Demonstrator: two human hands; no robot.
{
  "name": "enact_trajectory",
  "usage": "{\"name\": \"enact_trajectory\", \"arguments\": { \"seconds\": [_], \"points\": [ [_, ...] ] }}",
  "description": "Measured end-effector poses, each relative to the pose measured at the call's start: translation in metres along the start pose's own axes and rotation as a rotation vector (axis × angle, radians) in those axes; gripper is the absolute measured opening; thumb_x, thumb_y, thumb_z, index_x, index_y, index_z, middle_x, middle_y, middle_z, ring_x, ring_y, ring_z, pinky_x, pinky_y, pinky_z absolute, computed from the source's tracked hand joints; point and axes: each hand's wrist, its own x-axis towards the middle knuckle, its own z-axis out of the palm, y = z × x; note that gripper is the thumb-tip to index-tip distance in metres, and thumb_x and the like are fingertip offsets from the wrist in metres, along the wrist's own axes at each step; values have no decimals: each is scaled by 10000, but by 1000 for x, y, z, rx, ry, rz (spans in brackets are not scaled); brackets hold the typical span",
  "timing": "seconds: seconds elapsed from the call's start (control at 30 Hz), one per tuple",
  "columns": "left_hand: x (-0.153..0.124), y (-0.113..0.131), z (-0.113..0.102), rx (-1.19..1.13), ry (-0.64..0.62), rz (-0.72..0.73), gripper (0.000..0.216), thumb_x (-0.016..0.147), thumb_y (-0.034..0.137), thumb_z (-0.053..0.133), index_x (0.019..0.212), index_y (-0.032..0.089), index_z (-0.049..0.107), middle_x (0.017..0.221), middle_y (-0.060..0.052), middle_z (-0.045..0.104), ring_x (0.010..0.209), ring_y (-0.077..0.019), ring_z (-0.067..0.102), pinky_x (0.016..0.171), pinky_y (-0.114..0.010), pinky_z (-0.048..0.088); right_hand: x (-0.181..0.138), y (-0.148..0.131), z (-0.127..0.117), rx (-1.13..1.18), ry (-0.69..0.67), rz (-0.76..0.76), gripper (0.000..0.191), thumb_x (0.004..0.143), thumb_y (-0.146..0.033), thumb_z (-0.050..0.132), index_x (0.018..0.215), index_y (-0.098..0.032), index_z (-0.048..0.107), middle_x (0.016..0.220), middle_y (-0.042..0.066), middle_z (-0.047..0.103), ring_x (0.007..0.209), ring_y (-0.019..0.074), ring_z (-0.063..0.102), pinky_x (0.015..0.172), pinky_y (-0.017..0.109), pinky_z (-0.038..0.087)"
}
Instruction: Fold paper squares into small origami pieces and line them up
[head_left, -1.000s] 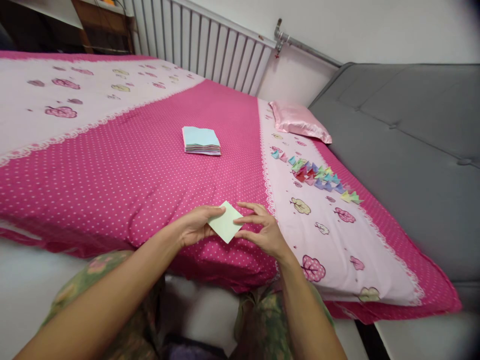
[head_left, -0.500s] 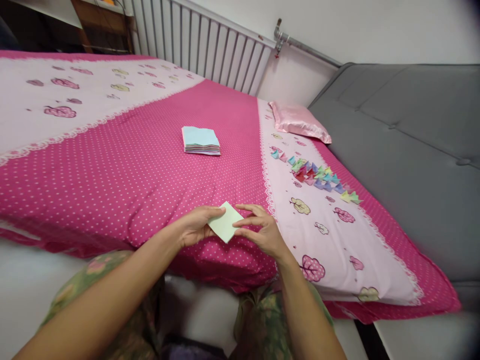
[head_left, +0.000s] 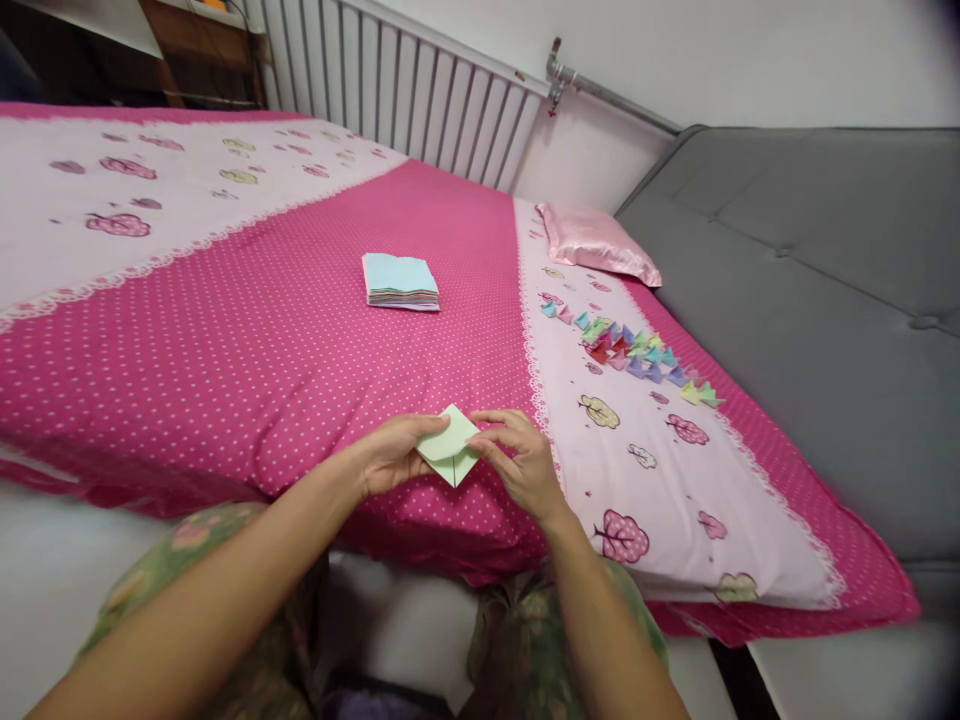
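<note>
A pale green piece of folded paper [head_left: 452, 440] is held above the near edge of the bed, one corner pointing toward me. My left hand [head_left: 394, 453] pinches its left side, thumb on top and fingers beneath. On the right side, my right hand [head_left: 523, 462] grips the paper between thumb and fingertips. A flap of the paper is lifted and curved across the middle, and a centre crease line shows on the layer below it.
A stack of coloured paper [head_left: 401, 282] lies on the pink dotted bedspread [head_left: 300, 300]. Several small folded paper boats [head_left: 630, 350] sit on the right. Beyond are a pink pillow [head_left: 596, 243], a grey padded headboard [head_left: 810, 280] and a white radiator [head_left: 420, 85].
The paper's near corner flap has been lifted and bent away from me, baring the creased layer under it. My right fingers have closed in on the paper; the left hand stays put.
</note>
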Motion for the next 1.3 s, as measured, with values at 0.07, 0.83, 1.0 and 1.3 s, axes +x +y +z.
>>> {"name": "enact_trajectory", "arguments": {
  "seconds": [0.07,0.83,1.0,1.3],
  "points": [
    [0,0,0,-4,-5,7,174,853,91,425,850,45,592,705,-95,667,578,-129,632,562,-212,532,0,0,0,-8,-4,-21,102,787,-249,602,831,-271,691,1015,33,641,975,186,557,870,366,420],
    [3,-15,-3,21,-227,72,169,838,132,484,912,61,618,804,-98,663,709,-125,624,713,-210,504,-3,2,7,53,-105,10,241,701,-203,680,893,-347,694,1291,7,470,1126,211,451,938,387,377],
    [1,-13,-1,17,-202,68,176,846,123,467,897,57,622,801,-100,672,689,-124,627,716,-222,511,-2,4,4,89,-37,63,158,707,-237,677,842,-313,712,1225,23,529,1077,196,499,930,365,386],
    [0,-10,1,4,-188,53,186,846,138,468,879,67,637,800,-94,671,686,-131,623,688,-221,504,-1,0,2,188,68,234,138,699,-321,669,704,-184,671,912,64,665,867,195,612,802,324,453]
  ]
}}
